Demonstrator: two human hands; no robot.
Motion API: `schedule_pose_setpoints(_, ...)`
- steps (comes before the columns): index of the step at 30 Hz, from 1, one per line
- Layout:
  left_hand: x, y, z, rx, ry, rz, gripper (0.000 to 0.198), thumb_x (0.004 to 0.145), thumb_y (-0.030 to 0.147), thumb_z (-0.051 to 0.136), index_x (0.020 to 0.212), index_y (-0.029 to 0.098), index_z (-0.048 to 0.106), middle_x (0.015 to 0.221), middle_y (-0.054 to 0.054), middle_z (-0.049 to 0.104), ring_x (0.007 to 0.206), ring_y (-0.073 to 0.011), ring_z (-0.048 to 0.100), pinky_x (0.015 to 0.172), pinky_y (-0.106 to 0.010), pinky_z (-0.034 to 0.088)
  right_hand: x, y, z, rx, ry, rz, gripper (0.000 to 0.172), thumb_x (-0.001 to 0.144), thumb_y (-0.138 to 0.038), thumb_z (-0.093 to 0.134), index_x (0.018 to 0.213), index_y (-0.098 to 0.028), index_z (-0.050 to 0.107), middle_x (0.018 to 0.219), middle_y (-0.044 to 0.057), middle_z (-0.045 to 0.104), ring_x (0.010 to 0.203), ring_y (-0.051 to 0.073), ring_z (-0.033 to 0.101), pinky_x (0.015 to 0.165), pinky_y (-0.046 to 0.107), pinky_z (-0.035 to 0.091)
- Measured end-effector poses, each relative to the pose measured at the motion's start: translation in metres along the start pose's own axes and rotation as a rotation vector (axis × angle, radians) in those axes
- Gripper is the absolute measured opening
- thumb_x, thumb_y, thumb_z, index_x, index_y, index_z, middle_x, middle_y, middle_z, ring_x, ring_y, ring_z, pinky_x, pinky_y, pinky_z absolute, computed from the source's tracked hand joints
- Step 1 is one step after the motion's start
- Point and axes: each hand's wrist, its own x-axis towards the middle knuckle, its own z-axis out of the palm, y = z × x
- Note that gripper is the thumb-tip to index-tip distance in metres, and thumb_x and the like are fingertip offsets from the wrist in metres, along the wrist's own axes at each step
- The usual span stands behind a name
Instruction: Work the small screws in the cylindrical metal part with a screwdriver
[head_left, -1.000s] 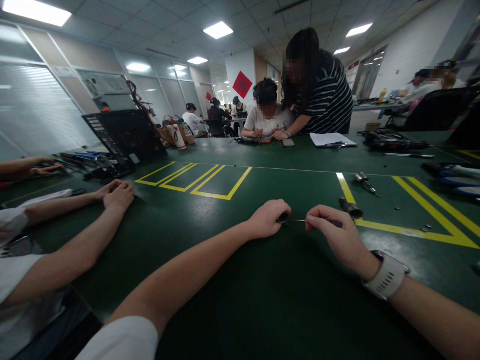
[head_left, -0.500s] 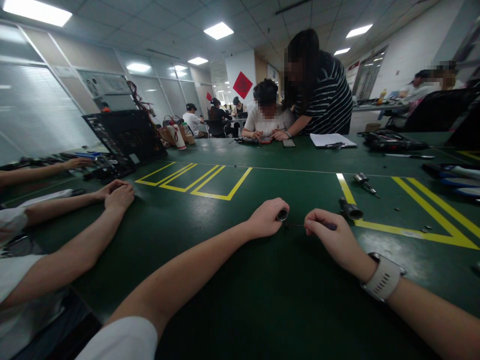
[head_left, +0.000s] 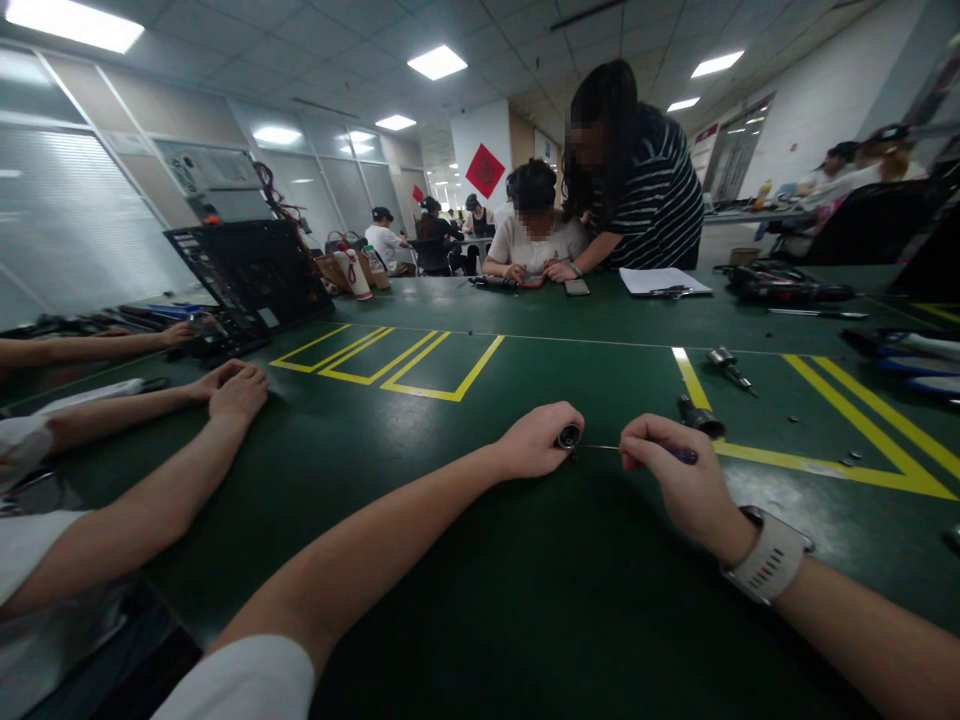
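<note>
My left hand is wrapped round a dark cylindrical metal part, whose round hollow end faces right. Most of that part is hidden in my fist. In my right hand, fingers closed, is a thin screwdriver with a dark purplish handle. Its slim shaft points left, and the tip is close to the cylindrical part; I cannot tell whether they touch. Just beyond my right hand lies a dark metal housing with a round opening. Farther back rests a silver metal piece with a pointed shaft.
Yellow tape marks the green table; tiny dark parts lie on it at right. Blue-handled tools are at the right edge. A co-worker's hands rest at left near an opened black device. Paper lies opposite.
My right hand has moved slightly right with the screwdriver, showing more of its shaft. My left hand has shifted a little right and down, still round the cylindrical part.
</note>
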Motion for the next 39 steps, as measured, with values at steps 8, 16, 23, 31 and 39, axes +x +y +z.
schedule_pose_setpoints(8,0.0,0.0,0.002,0.071,0.035,-0.014,0.013,0.079,0.011,0.049,0.091,0.016,0.047,0.093,-0.004,0.055,0.087,-0.0148,0.051,0.079,-0.03,0.042,0.0,-0.002,0.002,-0.033,-0.088,-0.026,0.02,0.082,-0.028,0.048,0.067,-0.019,0.058,0.066,0.001,0.058,0.064,0.017,0.054,0.058,0.03,0.041)
schedule_pose_setpoints(16,0.0,-0.001,0.001,0.108,0.055,-0.009,0.017,0.075,0.007,0.046,0.09,0.016,0.048,0.093,-0.005,0.055,0.087,-0.0151,0.051,0.079,-0.03,0.042,0.001,-0.002,0.001,-0.048,-0.047,0.016,0.02,0.077,-0.027,0.047,0.059,-0.02,0.054,0.058,0.0,0.053,0.058,0.017,0.051,0.055,0.03,0.039)
schedule_pose_setpoints(23,0.0,-0.003,0.001,0.074,0.044,-0.024,0.017,0.076,0.01,0.049,0.092,0.016,0.049,0.094,-0.005,0.056,0.088,-0.0159,0.052,0.08,-0.031,0.043,0.003,-0.002,0.003,-0.089,-0.054,0.049,0.022,0.076,-0.029,0.047,0.057,-0.02,0.053,0.054,-0.001,0.052,0.054,0.016,0.05,0.052,0.03,0.039)
schedule_pose_setpoints(31,-0.003,-0.004,0.0,-0.17,0.016,-0.032,0.018,0.074,0.012,0.056,0.091,0.016,0.052,0.091,-0.003,0.058,0.085,-0.0143,0.055,0.077,-0.029,0.045,0.003,-0.002,0.004,-0.07,-0.053,0.069,0.02,0.074,-0.027,0.049,0.055,-0.02,0.053,0.053,-0.001,0.051,0.053,0.016,0.049,0.05,0.029,0.037)
schedule_pose_setpoints(39,-0.005,-0.003,-0.003,-0.178,-0.053,0.045,0.023,0.074,0.014,0.056,0.096,0.016,0.051,0.096,-0.005,0.057,0.092,-0.0156,0.053,0.084,-0.031,0.043,0.012,0.015,-0.005,0.166,0.23,0.08,0.013,0.078,-0.03,0.055,0.07,-0.02,0.058,0.066,0.0,0.056,0.065,0.017,0.053,0.06,0.031,0.042)
